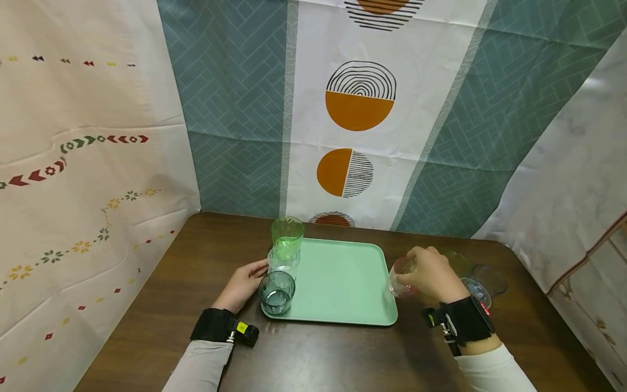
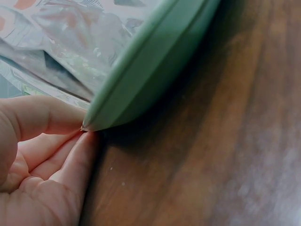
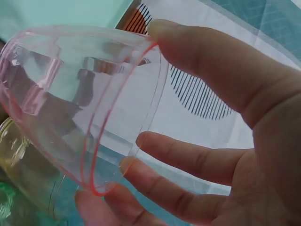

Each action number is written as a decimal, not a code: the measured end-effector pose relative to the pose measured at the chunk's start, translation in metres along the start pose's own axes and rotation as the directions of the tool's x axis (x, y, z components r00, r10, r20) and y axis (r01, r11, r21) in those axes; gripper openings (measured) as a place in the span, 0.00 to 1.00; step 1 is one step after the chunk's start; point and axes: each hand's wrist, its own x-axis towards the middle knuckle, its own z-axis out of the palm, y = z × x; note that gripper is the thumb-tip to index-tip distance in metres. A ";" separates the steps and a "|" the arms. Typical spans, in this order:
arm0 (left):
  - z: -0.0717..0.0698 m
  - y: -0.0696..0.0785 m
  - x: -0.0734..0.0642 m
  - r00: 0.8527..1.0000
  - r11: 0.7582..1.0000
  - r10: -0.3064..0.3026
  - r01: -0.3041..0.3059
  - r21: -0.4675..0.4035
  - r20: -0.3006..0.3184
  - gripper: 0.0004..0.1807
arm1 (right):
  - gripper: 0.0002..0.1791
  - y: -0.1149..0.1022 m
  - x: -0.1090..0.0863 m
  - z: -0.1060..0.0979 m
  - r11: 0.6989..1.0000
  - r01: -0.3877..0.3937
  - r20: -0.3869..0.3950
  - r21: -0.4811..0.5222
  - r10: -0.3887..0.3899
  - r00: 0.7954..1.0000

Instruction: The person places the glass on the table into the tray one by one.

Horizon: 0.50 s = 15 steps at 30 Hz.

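Observation:
A pale green tray (image 1: 343, 283) lies on the table. My left hand (image 1: 240, 288) is at its left side; in the left wrist view the thumb and fingers pinch the tray's rim (image 2: 141, 80). Along that side of the tray stand a green glass (image 1: 287, 231), a clear glass (image 1: 284, 262) and a grey-blue glass (image 1: 277, 298). By the tray's right edge, my right hand (image 1: 433, 275) holds a clear pink glass (image 3: 51, 108). Its thumb and fingertips grip the glass around the rim, and the glass is tilted in the right wrist view.
Right of the tray, partly behind my right hand, are a yellowish glass (image 1: 456, 262), a dark grey glass (image 1: 491, 279) and a bluish glass (image 1: 477, 292). Patterned cloth (image 1: 235, 109) hangs behind the brown table (image 1: 333, 359).

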 end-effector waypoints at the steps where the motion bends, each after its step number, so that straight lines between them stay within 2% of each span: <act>1: 0.000 0.000 0.001 1.000 1.000 -0.001 0.001 0.002 0.001 0.28 | 0.33 -0.001 0.003 0.001 1.000 0.000 0.002 0.007 0.000 1.000; 11: -0.001 -0.002 0.003 1.000 1.000 0.000 0.000 -0.006 -0.003 0.28 | 0.31 -0.014 0.027 0.020 0.998 0.022 -0.030 0.064 -0.020 0.999; 15: 0.000 -0.001 0.001 1.000 1.000 0.004 -0.004 -0.011 0.000 0.28 | 0.31 -0.022 0.036 0.031 0.998 0.039 -0.034 0.045 -0.037 0.999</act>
